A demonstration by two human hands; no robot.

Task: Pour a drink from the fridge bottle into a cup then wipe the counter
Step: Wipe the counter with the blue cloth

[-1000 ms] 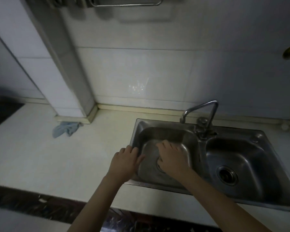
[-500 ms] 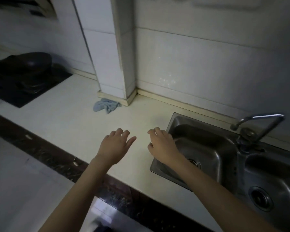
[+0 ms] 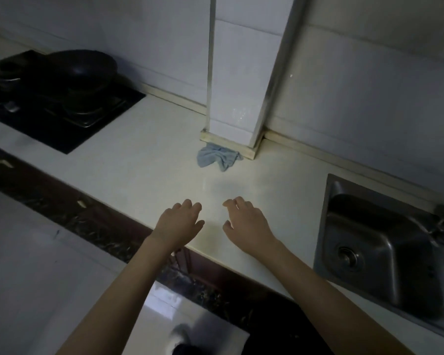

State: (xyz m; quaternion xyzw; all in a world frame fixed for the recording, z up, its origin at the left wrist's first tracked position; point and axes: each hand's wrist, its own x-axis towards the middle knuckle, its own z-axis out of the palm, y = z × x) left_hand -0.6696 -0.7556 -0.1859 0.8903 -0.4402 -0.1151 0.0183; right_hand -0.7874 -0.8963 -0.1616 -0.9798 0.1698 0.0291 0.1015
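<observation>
Both empty hands, left hand and right hand, hover short of the cloth.

Pale blue cloth, cream counter, black wok, grey steel sink, white wall tiles

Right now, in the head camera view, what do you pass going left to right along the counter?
Black wok on the stove → blue cloth at the foot of the tiled pillar → steel sink. Nearer the front edge, the left hand, then the right hand, both empty.
</observation>
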